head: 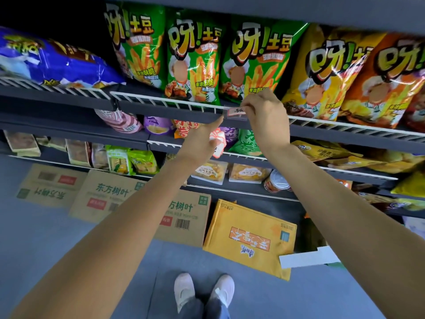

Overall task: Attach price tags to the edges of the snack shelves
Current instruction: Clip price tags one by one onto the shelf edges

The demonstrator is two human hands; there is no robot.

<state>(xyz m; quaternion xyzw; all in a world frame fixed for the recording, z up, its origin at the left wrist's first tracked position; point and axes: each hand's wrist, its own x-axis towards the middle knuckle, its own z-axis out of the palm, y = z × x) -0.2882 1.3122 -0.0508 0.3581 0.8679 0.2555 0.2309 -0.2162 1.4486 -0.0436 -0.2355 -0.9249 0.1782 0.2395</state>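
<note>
A small red-and-white price tag [234, 113] in a clear holder sits on the white wire rail at the front edge of the upper snack shelf [174, 104]. My right hand [266, 116] pinches the tag's right end from above. My left hand [202, 139] points its index finger at the tag's lower left corner while its other fingers curl round several more red-and-white tags [217, 143].
Green, yellow and orange chip bags [193, 61] stand on the upper shelf, a blue bag [50, 61] to the left. Lower shelves hold more snacks. Cardboard boxes [108, 194] and a yellow box [250, 238] lie on the grey floor by my feet.
</note>
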